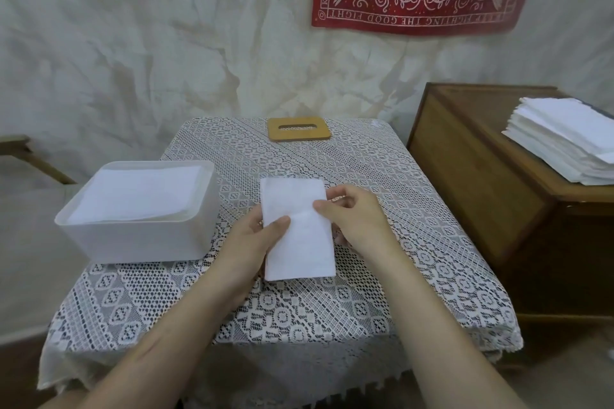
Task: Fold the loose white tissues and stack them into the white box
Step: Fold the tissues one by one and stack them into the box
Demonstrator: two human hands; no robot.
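Here the folded tissue (pixel 296 229) is lying mid-surface, just right of the white box (pixel 139 236), with both hands pinching it: the left hand (pixel 257 236) is thumbing its left edge, the right hand (pixel 354 216) its right edge, likely to keep the fold flat before lifting it onto the tissues already lying in the box. Loose tissues (pixel 564 139) are waiting on the wooden cabinet (pixel 465 183), within reach.

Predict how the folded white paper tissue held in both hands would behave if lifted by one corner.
The folded white paper tissue looks thin and softly creased, so it would probably droop rather than stay flat. It likely weighs very little: the left hand and right hand hold it with mere thumb pinches. Its layers might slip open unless pinched together.
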